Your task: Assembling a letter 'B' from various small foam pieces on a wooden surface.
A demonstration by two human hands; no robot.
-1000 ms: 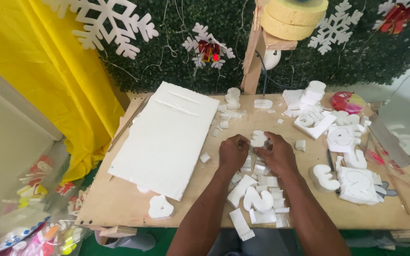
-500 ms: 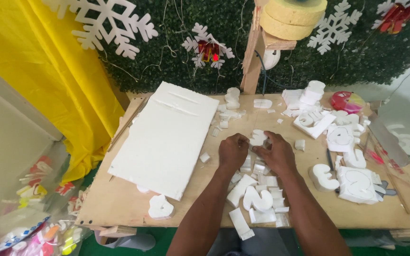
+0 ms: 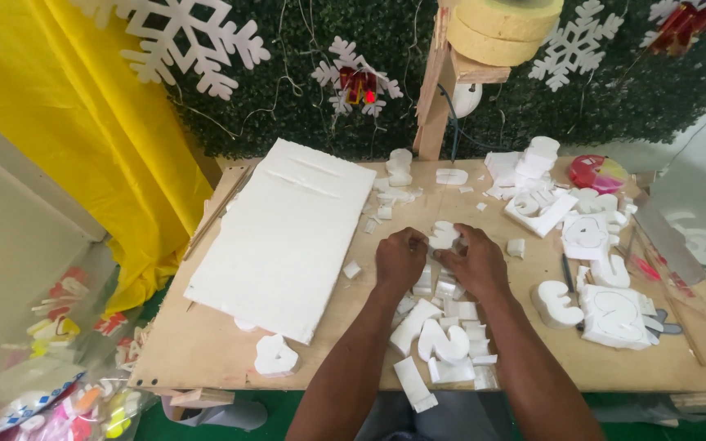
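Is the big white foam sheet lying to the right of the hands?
No, the foam sheet lies flat on the wooden table to the left of both hands, beside the left hand.

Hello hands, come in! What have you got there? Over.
Left hand and right hand both gripping one small white foam piece over the wooden table. Foam scraps heaped just below the hands. Big foam sheet lies left, apart.

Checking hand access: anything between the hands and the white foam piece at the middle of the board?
Nothing visible. The left hand and right hand already touch the white foam piece from either side. Loose foam offcuts lie near the wrists, not between hands and piece.
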